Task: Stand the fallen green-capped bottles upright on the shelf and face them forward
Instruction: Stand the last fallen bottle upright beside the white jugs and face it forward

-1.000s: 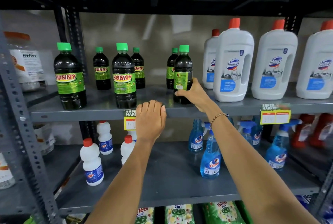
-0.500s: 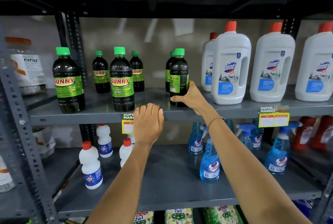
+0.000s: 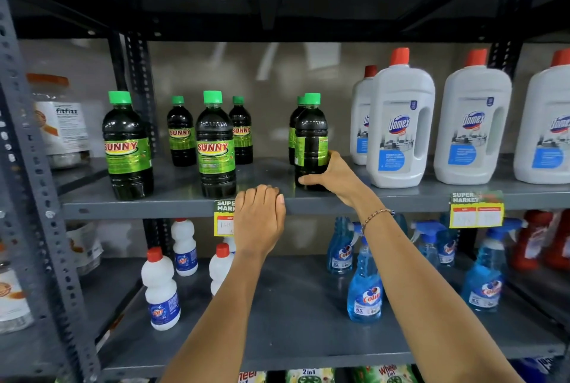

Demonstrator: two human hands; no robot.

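Six green-capped bottles stand on the shelf [image 3: 185, 197], and none lies down now. We hold the right front bottle [image 3: 311, 139] low down with our right hand [image 3: 331, 177]. Our fingers wrap around its bottom part, and it stands near the front edge of the shelf. Its green label points off to the side, so we can only see a thin strip of it. We think this bottle needs a turn.

To do it well, we should keep the bottom flat on the shelf and spin the bottle slowly until the big name looks out at us. A low grip is good, because the bottle will not tip. We should watch the small bottle behind [image 3: 293, 133], which stands very close, so we do not bump it.

Our left hand [image 3: 259, 219] rests on the front edge of the shelf with the fingers curled over it, and it holds nothing. The left bottle [image 3: 127, 148] and the middle bottle [image 3: 216, 148] already show their names. Just beside our right hand stand the big white jugs [image 3: 401, 123] with red caps, so we should keep our elbow away from them.
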